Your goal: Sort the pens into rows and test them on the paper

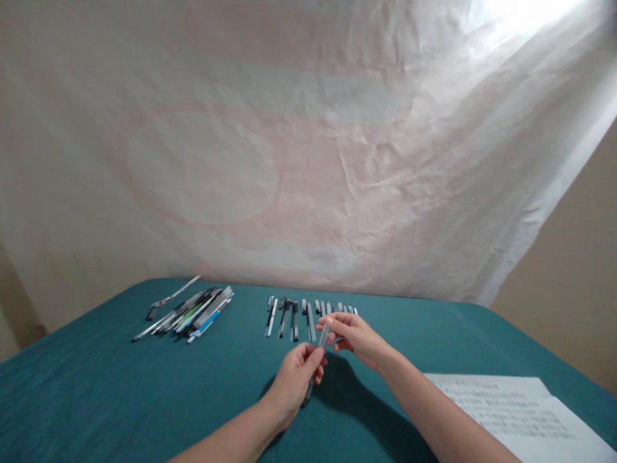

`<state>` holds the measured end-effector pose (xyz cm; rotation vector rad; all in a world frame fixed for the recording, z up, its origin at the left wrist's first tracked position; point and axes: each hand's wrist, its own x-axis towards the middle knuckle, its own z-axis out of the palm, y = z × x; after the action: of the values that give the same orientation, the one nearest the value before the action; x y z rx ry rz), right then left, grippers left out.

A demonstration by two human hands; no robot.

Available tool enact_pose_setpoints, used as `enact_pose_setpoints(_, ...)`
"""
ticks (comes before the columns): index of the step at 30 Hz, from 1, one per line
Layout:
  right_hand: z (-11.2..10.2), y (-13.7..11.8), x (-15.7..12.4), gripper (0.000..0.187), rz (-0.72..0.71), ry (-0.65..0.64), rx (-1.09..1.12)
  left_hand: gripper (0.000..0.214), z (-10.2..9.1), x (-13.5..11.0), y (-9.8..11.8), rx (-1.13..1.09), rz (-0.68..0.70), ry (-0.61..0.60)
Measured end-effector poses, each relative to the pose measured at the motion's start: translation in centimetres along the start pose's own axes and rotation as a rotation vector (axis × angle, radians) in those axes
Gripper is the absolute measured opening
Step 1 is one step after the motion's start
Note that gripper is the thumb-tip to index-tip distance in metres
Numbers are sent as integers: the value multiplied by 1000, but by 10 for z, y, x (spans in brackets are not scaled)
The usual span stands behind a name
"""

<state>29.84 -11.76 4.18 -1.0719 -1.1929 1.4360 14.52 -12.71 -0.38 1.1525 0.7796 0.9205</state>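
Observation:
Above the green cloth, my left hand (296,379) is closed around the lower part of a pen (324,335) with a clear barrel and a dark lower end. My right hand (354,334) pinches the pen's upper end between thumb and fingers. The pen is tilted, its top leaning away and to the right. Just beyond my hands lies a row of pens (295,321), with small cap-like pieces near their far ends. My right hand hides part of the row's right side.
A heap of pens (202,312) lies on the left of the green tablecloth (120,399), with a strap-like strip (176,294) behind it. Printed paper sheets (511,405) rest at the front right, partly behind my right forearm. A pale sheet (308,161) hangs behind the table.

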Motion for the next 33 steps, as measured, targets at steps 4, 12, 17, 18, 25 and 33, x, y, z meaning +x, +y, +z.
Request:
enact_pose_setpoints(4,5,6,3,35,-16,139,-85,36,-1,0,0,-14,-11,13)
enact_pose_setpoints(12,0,4,3,32,59,-10,81,40,-2,0,0,-78,-56,-46)
enact_pose_setpoints(17,5,11,5,33,48,163,-42,40,-1,-1,2,-104,-78,-56)
enact_pose_setpoints(18,4,11,6,33,35,174,-52,40,-2,0,2,-102,-82,-54)
enact_pose_setpoints(25,4,9,5,31,35,29,99,41,-4,2,-1,-113,-107,-67)
enact_pose_setpoints(33,3,12,7,27,-11,118,-6,39,-3,1,-1,-92,-89,-87)
